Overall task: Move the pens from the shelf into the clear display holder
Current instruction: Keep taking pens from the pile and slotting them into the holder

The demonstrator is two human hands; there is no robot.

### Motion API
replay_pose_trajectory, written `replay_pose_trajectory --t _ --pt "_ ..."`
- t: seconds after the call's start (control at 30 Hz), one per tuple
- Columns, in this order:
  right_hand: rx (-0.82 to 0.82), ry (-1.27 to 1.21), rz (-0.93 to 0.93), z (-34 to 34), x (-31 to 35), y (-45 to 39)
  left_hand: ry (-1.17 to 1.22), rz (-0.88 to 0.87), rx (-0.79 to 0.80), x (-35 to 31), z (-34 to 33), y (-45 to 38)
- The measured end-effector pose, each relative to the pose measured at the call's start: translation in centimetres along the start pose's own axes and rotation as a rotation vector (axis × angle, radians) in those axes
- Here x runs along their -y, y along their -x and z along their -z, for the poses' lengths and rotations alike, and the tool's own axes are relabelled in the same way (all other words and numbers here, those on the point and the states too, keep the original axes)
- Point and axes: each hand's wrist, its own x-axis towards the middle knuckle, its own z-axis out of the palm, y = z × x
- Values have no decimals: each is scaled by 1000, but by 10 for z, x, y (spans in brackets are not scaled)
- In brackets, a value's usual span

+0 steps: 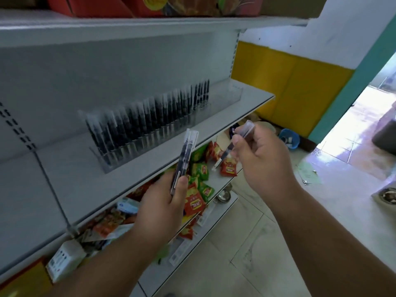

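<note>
A long clear display holder (216, 103) stands on the grey shelf (64, 185), filled along most of its length with a row of upright black pens (150, 116); its right end holds none. My left hand (160, 202) grips a small bunch of pens (184, 159), their clear caps pointing up, just in front of the shelf edge. To the right, my right hand (263, 159) pinches a single pen (237, 140) at a slant, cap end up, below and in front of the holder's right end.
Red and green snack packets (199, 183) lie on the lower shelf (214, 224) under my hands. Boxes sit on the top shelf (150, 24). A blue bowl (289, 138) is on the floor by the yellow wall. A pale counter (342, 189) runs along the right.
</note>
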Motion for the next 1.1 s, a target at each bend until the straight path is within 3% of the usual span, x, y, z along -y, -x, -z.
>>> replay_pose_trajectory --t 0.3,0.53,0.83,1.1 --pt "-61 -16 73 7 -56 -108 -27 -66 -5 -10 -50 -103" --pt "21 -32 221 -20 -118 -221 -74 -40 -206 -12 -95 -154" --pt "293 -55 368 -50 -166 -327 -79 173 -471 -44 -173 -193" --pt "492 -115 481 -66 -162 -368 -154 280 -602 -56 -194 -199"
